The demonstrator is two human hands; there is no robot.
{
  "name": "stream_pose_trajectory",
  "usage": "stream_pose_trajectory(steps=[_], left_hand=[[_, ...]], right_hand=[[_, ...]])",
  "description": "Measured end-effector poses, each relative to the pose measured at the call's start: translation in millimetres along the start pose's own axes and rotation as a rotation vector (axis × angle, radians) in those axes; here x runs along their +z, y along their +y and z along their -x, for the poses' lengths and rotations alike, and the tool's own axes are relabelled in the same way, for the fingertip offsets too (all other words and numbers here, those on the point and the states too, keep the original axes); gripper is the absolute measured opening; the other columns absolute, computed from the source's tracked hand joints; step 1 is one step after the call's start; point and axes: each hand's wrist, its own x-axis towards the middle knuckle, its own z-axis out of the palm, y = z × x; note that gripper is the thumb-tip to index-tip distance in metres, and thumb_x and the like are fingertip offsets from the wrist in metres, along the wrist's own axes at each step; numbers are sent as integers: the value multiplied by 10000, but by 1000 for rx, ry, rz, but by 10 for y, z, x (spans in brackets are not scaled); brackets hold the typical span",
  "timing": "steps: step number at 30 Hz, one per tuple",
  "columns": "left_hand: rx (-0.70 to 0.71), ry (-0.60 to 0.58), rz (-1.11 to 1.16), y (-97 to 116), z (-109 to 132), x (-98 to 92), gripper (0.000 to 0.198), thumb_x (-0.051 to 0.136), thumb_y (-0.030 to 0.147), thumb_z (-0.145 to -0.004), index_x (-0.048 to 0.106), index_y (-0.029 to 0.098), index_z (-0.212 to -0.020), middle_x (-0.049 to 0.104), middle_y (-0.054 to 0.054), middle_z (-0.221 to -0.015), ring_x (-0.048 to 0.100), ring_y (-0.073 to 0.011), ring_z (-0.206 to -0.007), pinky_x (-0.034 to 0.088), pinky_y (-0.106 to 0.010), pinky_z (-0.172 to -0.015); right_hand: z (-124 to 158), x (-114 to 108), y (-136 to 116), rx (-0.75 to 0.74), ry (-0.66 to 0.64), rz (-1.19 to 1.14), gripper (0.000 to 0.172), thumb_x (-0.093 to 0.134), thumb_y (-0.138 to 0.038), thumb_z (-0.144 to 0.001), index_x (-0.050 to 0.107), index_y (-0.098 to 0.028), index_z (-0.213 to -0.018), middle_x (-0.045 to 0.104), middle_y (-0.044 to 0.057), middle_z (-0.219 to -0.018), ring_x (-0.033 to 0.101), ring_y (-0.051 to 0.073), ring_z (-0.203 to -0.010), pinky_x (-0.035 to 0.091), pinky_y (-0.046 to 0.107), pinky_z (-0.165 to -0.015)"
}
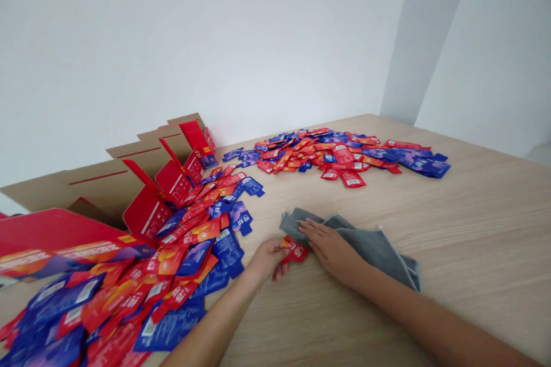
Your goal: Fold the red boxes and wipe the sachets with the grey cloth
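Pinched between the fingers of my left hand (270, 258) is a small red sachet (297, 250) with white lettering, just above the wood-grain table. My right hand (329, 246) lies with fingers stretched out over a folded grey cloth (370, 246), its fingertips close to the sachet's right edge. The cloth spreads out to the right under and behind that hand. Whether my right fingers grip any of the cloth cannot be made out.
A long heap of red, orange and blue sachets (189, 235) runs down the left side. Behind it stand open red cardboard boxes (148, 212) with brown insides. Another sachet pile (314, 152) lies at the back of the table (469, 229), near the white wall (301, 40).
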Motion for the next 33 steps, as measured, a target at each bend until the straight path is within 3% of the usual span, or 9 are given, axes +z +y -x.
stream_pose_trajectory(steps=[2,5,8,14,20,25,28,31,33], left_hand=[[108,125,-157,49,95,-14,219,431,370,-782,542,182,-765,523,39,-479,427,-93,-343,332,-196,-354],[457,327,-618,90,263,-41,226,398,280,-861,601,198,-919,649,-37,-734,606,-144,-638,470,-235,-587],[662,282,-1067,31,351,-20,270,402,186,-870,603,200,-1050,662,-72,-816,625,-177,-753,488,-261,-667],[716,125,-1295,-115,330,66,262,422,78,-828,629,177,-953,672,-90,-844,627,-188,-764,506,-289,-678],[684,254,-814,-44,277,-121,268,405,214,-885,654,186,-980,670,-64,-798,623,-159,-735,483,-254,-668],[391,678,163,147,31,-675,217,602,359,-762,631,152,-705,518,43,-451,439,-80,-375,335,-178,-375],[356,852,698,254,-107,-879,238,629,363,-742,567,143,-677,515,55,-457,425,-49,-356,347,-150,-372],[250,733,770,314,-266,-756,238,537,348,-826,587,115,-810,599,0,-581,524,-59,-433,449,-168,-459],[220,599,518,370,-455,-533,260,456,307,-875,574,93,-964,637,-40,-679,571,-76,-489,490,-200,-507]], right_hand=[[-56,-96,257,143,106,-68,414,351,-207,-875,564,-136,-1223,555,118,-1272,473,247,-1207,364,450,-1022],[-74,-243,497,281,225,-163,426,293,-281,-917,548,-188,-1246,620,92,-1187,538,251,-1136,426,452,-967],[4,-278,328,259,298,-212,451,242,-303,-941,473,-208,-1316,577,76,-1252,502,238,-1176,408,445,-984],[125,-56,-267,-182,-114,-55,468,341,-156,-883,462,-250,-1325,507,22,-1334,383,193,-1277,248,419,-1092],[-41,-137,268,84,-26,211,436,303,-152,-888,513,-138,-1271,499,108,-1331,420,225,-1252,327,466,-1025],[-10,-186,339,110,29,260,404,334,-214,-904,545,-162,-1245,513,92,-1322,439,245,-1227,370,458,-980],[8,-202,170,82,14,234,375,398,-274,-895,585,-177,-1205,539,82,-1297,450,261,-1192,371,443,-974],[0,-244,17,-9,-64,187,399,449,-401,-886,618,-178,-1171,568,92,-1259,468,279,-1135,368,431,-964],[-4,-262,-45,-65,-126,148,427,484,-456,-863,626,-188,-1163,562,93,-1265,469,286,-1114,367,427,-955]])
